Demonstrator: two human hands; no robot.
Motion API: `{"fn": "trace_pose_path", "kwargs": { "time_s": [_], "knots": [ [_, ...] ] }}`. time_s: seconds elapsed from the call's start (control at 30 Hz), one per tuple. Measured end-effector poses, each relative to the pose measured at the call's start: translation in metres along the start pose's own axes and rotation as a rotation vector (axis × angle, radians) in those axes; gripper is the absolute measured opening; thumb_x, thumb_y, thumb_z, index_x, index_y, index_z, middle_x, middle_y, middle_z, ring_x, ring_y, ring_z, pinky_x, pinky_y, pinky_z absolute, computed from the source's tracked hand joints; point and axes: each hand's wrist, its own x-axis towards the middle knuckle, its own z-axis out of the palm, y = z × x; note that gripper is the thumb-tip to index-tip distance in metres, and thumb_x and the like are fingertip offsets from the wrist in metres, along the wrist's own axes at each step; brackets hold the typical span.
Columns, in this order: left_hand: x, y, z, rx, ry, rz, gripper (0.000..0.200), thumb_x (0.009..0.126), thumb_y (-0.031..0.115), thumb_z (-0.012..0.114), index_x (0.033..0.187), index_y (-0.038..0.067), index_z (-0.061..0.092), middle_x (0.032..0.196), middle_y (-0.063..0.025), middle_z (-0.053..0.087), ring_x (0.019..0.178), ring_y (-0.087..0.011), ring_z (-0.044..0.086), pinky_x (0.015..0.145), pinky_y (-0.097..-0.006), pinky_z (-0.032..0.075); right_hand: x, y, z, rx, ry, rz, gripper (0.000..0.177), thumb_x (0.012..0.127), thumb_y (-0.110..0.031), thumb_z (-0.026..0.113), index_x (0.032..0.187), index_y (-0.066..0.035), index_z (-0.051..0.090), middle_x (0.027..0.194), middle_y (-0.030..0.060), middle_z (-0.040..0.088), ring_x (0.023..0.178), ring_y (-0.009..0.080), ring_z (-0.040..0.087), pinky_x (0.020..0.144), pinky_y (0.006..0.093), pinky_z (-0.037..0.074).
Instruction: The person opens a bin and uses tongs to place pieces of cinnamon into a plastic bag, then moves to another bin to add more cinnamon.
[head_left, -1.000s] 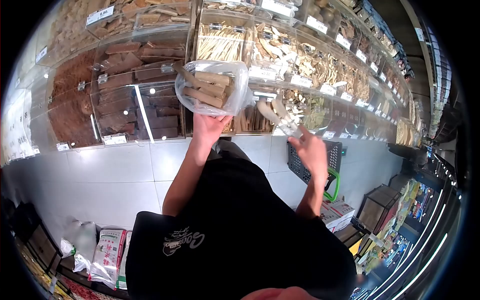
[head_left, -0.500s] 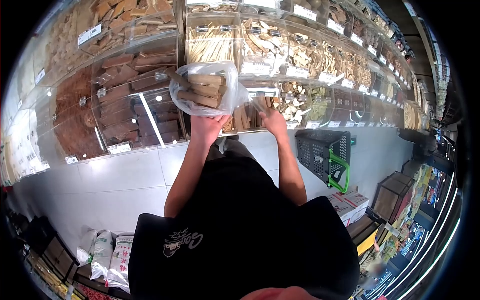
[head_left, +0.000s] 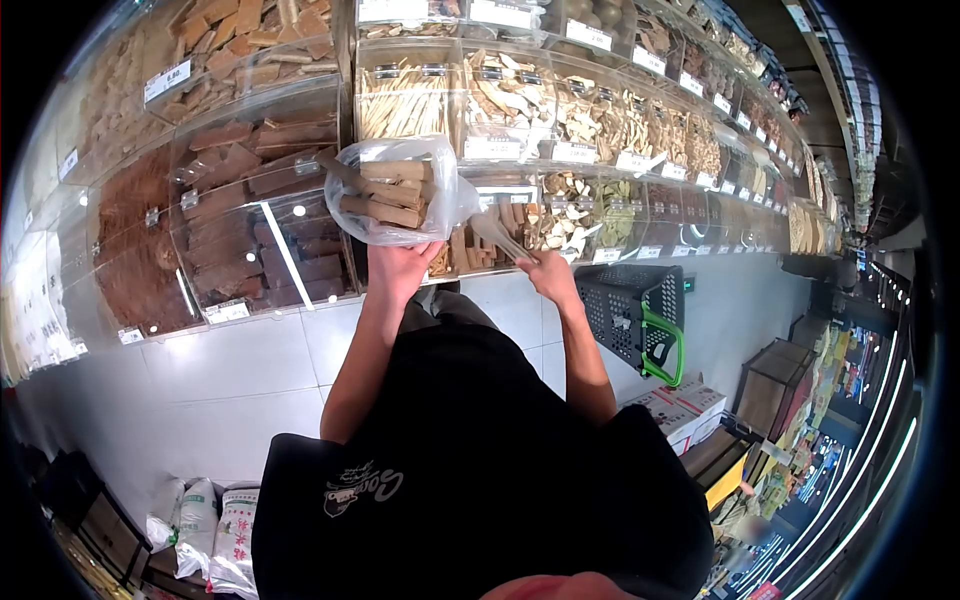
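Observation:
A clear plastic bag (head_left: 453, 205) with several brown sticks of rolled bark (head_left: 395, 190) in it is held up by my left hand (head_left: 403, 265), whose fingers grip it from below. One bark stick pokes out over the bag's left rim. My right hand (head_left: 550, 277) is closed around the narrow end of a shiny, scoop-like tool (head_left: 503, 238). The tool's wider end points left toward the bag and is smeared by motion. Behind it, a clear bin (head_left: 470, 256) holds more bark sticks.
Clear bins of dried goods rise in tiers ahead, with dark bark slabs (head_left: 225, 255) at left and pale sliced pieces (head_left: 568, 225) at right. A grey basket with a green handle (head_left: 662, 345) stands on the floor at right. White sacks (head_left: 235, 535) lie behind at left.
The right hand and its tool have drawn back from over the bark bin toward me. Bag and left hand sit slightly lower and further left in view, as the whole scene has shifted left.

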Motion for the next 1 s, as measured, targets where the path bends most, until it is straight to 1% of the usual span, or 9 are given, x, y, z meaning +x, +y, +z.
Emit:
{"fn": "trace_pose_path", "kwargs": {
  "time_s": [0.07,0.17,0.23,0.37,0.4,0.57,0.63,0.83,1.0],
  "knots": [
    [0.002,0.0,-0.005,-0.032,0.016,-0.012,0.071,0.096,0.058,0.039,0.147,0.009,0.027,0.148,-0.015,0.031,0.138,-0.0346,0.029,0.116,-0.0519,0.019,-0.016,0.035,0.007,0.051,0.043,-0.072,0.036,0.087,-0.031,0.065,0.108,-0.002,0.068,0.062,0.0109,0.06,0.051,0.0185,0.057,0.053,0.0327,0.046],
    [0.003,-0.002,-0.009,0.002,-0.019,0.022,0.073,0.096,0.057,0.04,0.148,0.009,0.024,0.15,-0.0141,0.028,0.138,-0.0343,0.029,0.116,-0.0531,0.02,-0.057,0.036,-0.02,0.198,0.026,0.059,0.042,0.087,-0.028,0.066,0.117,0.002,0.064,0.061,0.0053,0.057,0.05,0.009,0.051,0.048,0.027,0.042],
    [0.001,-0.002,-0.003,-0.014,0.01,0.007,0.073,0.095,0.058,0.039,0.147,0.009,0.025,0.149,-0.014,0.031,0.138,-0.0348,0.03,0.116,-0.0531,0.02,-0.087,0.012,-0.052,0.237,0.09,0.114,0.049,0.084,-0.028,0.069,0.119,0.005,0.061,0.079,0.0184,0.069,0.062,0.0171,0.064,0.061,0.0314,0.05],
    [0.0,-0.001,0.0,-0.022,0.027,0.014,0.068,0.096,0.058,0.036,0.146,0.013,0.029,0.149,-0.0113,0.033,0.137,-0.0346,0.031,0.115,-0.0537,0.019,-0.131,-0.075,-0.114,0.404,0.188,-0.063,0.049,0.083,-0.014,0.07,0.124,0.008,0.056,0.08,0.0109,0.068,0.061,0.0103,0.055,0.056,0.0263,0.046],
    [-0.001,0.0,0.002,0.01,0.026,0.011,0.066,0.096,0.057,0.036,0.146,0.013,0.03,0.148,-0.0108,0.034,0.137,-0.0345,0.032,0.115,-0.0538,0.019,-0.13,-0.095,-0.119,0.425,0.211,-0.232,0.049,0.082,-0.013,0.07,0.126,0.006,0.056,0.08,0.0104,0.067,0.06,0.0095,0.053,0.055,0.0254,0.045],
    [-0.003,0.002,0.007,-0.03,0.097,-0.007,0.07,0.095,0.059,0.038,0.145,0.012,0.031,0.147,-0.0117,0.034,0.136,-0.0354,0.031,0.114,-0.0547,0.02,-0.07,-0.173,-0.09,-0.382,0.19,-0.707,0.057,0.081,-0.033,0.072,0.125,0.0,0.056,0.092,0.0238,0.066,0.072,0.0376,0.066,0.062,0.0425,0.053],
    [-0.005,0.002,0.007,-0.051,0.105,-0.016,0.071,0.094,0.06,0.039,0.145,0.011,0.03,0.148,-0.0124,0.034,0.136,-0.0359,0.031,0.114,-0.0551,0.021,-0.053,-0.187,-0.074,-0.534,0.096,-0.675,0.061,0.082,-0.036,0.07,0.128,0.0,0.053,0.095,0.0249,0.066,0.073,0.0378,0.067,0.063,0.0422,0.054],
    [-0.005,0.004,0.0,-0.054,0.032,0.027,0.071,0.095,0.057,0.04,0.147,0.01,0.027,0.149,-0.014,0.032,0.137,-0.0372,0.03,0.115,-0.0553,0.02,-0.114,-0.161,-0.131,-0.095,0.388,-0.492,0.058,0.079,-0.031,0.074,0.125,0.0,0.056,0.091,0.0174,0.067,0.072,0.0337,0.068,0.063,0.0413,0.054],
    [-0.003,0.006,0.002,-0.107,0.043,0.024,0.07,0.096,0.055,0.039,0.148,0.01,0.024,0.15,-0.0146,0.029,0.138,-0.0376,0.029,0.115,-0.055,0.019,-0.097,-0.068,-0.114,-0.251,0.001,-0.139,0.049,0.081,-0.039,0.068,0.117,-0.005,0.064,0.079,0.0227,0.066,0.082,0.0378,0.066,0.077,0.0442,0.051]
  ]
}}
